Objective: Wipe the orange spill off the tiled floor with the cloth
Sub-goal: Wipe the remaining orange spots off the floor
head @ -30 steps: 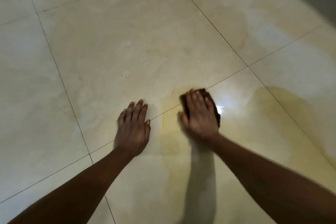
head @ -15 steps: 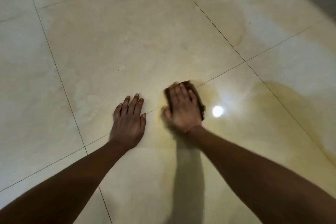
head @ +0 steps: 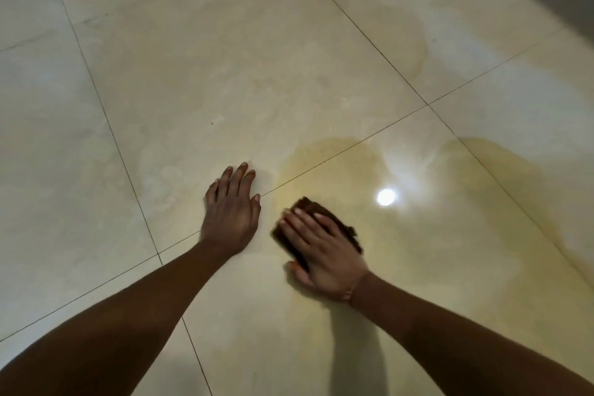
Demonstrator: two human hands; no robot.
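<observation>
The right hand lies flat w/ fingers stretched, pressing the dark cloth on the floor, inside the orange spill. The left hand is open, palm down, just beside the spill's edge.

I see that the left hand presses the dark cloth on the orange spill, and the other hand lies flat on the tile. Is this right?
Not quite. In the head view the right hand presses the dark cloth on the orange spill; the left hand lies flat on the tile.
</observation>
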